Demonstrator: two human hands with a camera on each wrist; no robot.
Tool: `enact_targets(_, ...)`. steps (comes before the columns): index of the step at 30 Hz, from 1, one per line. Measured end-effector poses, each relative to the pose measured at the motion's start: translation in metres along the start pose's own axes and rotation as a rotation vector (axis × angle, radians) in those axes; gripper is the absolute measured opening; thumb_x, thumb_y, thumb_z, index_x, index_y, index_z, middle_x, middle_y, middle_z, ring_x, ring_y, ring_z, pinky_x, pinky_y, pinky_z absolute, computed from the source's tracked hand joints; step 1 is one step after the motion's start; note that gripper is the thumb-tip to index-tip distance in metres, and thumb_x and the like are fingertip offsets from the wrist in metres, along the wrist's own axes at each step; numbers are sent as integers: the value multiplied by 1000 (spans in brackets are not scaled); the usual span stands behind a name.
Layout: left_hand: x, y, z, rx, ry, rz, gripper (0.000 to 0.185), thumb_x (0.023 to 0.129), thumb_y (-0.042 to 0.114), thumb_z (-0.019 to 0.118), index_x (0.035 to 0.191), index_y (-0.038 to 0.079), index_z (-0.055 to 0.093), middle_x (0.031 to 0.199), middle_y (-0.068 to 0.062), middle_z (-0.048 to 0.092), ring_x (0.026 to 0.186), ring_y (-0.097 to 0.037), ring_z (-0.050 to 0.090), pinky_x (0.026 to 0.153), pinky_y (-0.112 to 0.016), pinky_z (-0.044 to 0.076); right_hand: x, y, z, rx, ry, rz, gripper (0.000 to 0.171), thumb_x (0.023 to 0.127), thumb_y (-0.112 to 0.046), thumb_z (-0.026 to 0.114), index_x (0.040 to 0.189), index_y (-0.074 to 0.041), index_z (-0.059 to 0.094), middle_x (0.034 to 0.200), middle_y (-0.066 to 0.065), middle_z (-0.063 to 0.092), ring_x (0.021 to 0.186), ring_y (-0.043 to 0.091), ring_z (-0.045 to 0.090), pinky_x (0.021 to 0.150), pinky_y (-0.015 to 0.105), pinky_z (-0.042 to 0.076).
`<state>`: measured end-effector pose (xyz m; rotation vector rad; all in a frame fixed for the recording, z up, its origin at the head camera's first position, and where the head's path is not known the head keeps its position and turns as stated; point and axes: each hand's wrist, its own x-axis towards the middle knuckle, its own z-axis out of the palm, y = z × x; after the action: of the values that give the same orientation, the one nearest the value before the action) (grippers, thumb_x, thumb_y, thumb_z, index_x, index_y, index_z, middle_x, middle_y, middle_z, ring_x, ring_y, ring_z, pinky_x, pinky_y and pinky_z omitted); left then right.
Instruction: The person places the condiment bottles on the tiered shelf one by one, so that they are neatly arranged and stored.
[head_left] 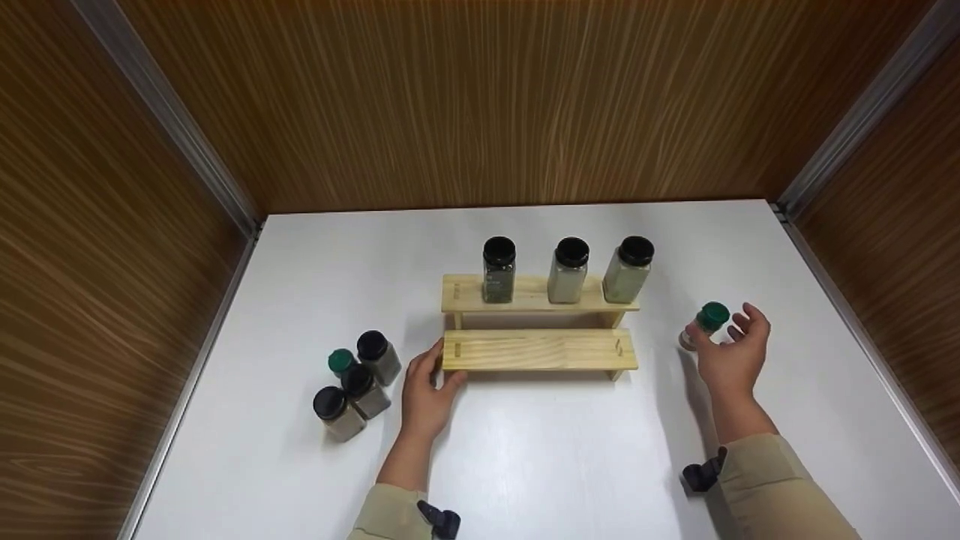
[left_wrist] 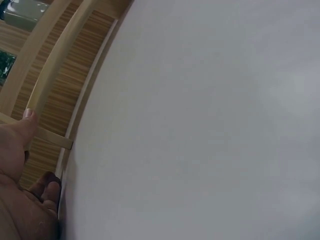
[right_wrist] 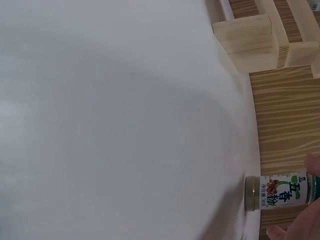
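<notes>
A two-tier wooden spice rack (head_left: 540,350) stands mid-table with black-capped spice jars on its upper tier: a dark one (head_left: 499,277), a pale one (head_left: 568,277) and a greenish one (head_left: 628,276). My left hand (head_left: 426,401) grips the lower tier's left end, its thumb (left_wrist: 29,116) on the front edge. To the right of the rack, a small green-capped spice jar (head_left: 712,316) stands upright on the table, its printed label facing the right wrist view. My right hand (head_left: 735,364) is spread around this jar, thumb in front of it and fingers apart from the cap.
Left of the rack, several jars are grouped on the white table (head_left: 540,465): black-capped ones (head_left: 343,421) and a green-capped one (head_left: 341,361). Wood-grain panels (head_left: 525,105) enclose the table at the back and both sides.
</notes>
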<state>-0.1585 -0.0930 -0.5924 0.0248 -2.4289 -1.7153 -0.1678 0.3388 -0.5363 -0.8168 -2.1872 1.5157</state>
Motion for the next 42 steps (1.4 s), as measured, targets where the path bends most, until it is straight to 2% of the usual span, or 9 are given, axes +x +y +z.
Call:
enact_targets(9, -1, 2, 0, 10, 3, -1, 65, 91, 10, 84, 150, 3, 58, 138, -23, 57, 130, -41, 59, 113, -46, 49, 3, 11, 7, 51, 22, -24, 84, 95, -7, 75, 164, -13, 27, 158, 17, 39, 145, 31, 43, 122, 40, 38)
enact_targets(15, -2, 4, 0, -1, -13, -19, 63, 93, 9, 82, 151, 5, 57, 139, -22, 55, 134, -41, 56, 116, -47, 47, 4, 13, 13, 73, 27, 2, 77, 98, -6, 70, 163, -15, 30, 158, 15, 39, 145, 27, 46, 120, 36, 40)
enact_targets(18, -2, 4, 0, -4, -11, -19, 63, 93, 9, 83, 151, 5, 58, 139, -22, 55, 133, -41, 56, 116, -47, 47, 4, 15, 16, 90, 40, 3, 71, 99, -6, 70, 160, -12, 36, 152, 14, 44, 140, 26, 49, 116, 34, 45)
enact_targets(22, -2, 4, 0, -1, -5, -18, 63, 92, 8, 83, 150, 5, 59, 139, -22, 55, 132, -40, 57, 115, -46, 48, 4, 19, 17, 64, 56, -38, 64, 98, -5, 72, 155, -5, 43, 137, 10, 51, 132, 26, 54, 111, 31, 50)
enact_targets(26, -2, 4, 0, 1, -2, -13, 63, 92, 8, 83, 150, 5, 59, 138, -23, 56, 131, -40, 58, 113, -47, 49, 1, 21, 17, 36, 50, -63, 62, 98, -5, 73, 153, -4, 44, 131, 7, 53, 131, 27, 56, 110, 31, 52)
enact_targets(31, -1, 2, 0, -5, 2, 0, 64, 91, 8, 84, 150, 3, 59, 137, -24, 56, 129, -40, 59, 112, -48, 50, -5, 21, 16, 40, 46, -48, 62, 96, -6, 74, 152, -6, 46, 130, 6, 53, 131, 26, 56, 109, 31, 52)
enact_targets(37, -1, 0, 0, -1, -2, -10, 65, 92, 9, 84, 151, 4, 58, 138, -23, 56, 130, -39, 58, 113, -47, 49, -13, 22, 17, 7, 22, -53, 62, 97, -8, 74, 152, -7, 47, 138, 13, 55, 133, 29, 56, 112, 33, 51)
enact_targets(42, -1, 0, 0, 10, -9, -21, 65, 93, 11, 83, 152, 4, 57, 138, -21, 56, 130, -39, 57, 115, -47, 48, -18, 24, 17, -19, 11, -119, 61, 95, -5, 75, 150, -2, 49, 138, 18, 56, 131, 32, 57, 112, 36, 51)
